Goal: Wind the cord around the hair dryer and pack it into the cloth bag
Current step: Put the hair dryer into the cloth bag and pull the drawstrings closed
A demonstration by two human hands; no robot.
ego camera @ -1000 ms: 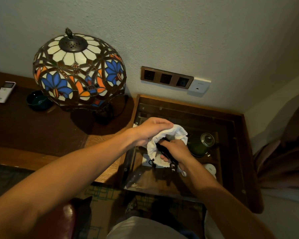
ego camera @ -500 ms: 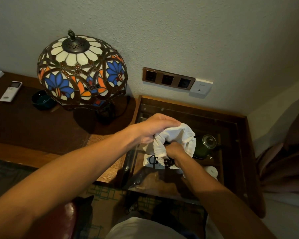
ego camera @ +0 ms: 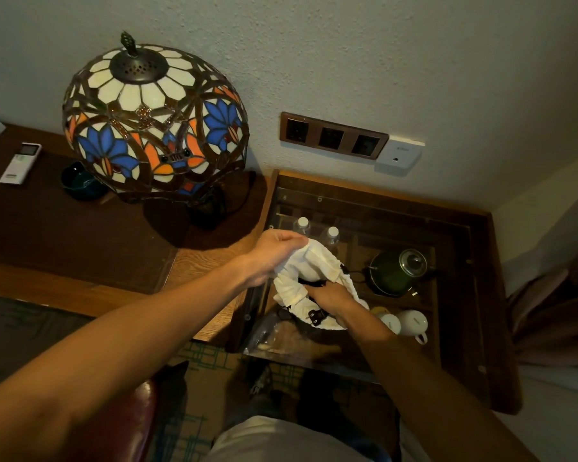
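Head view: two bottle caps (ego camera: 317, 227) newly visible behind cloth bag (ego camera: 309, 271).

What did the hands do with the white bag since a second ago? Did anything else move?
The left hand lifted the cloth bag a little higher by its rim, so two bottles under the glass now show behind it. The right hand pushed the black hair dryer deeper; only the plug and some cord hang out. The lamp, kettle and cups stayed put.
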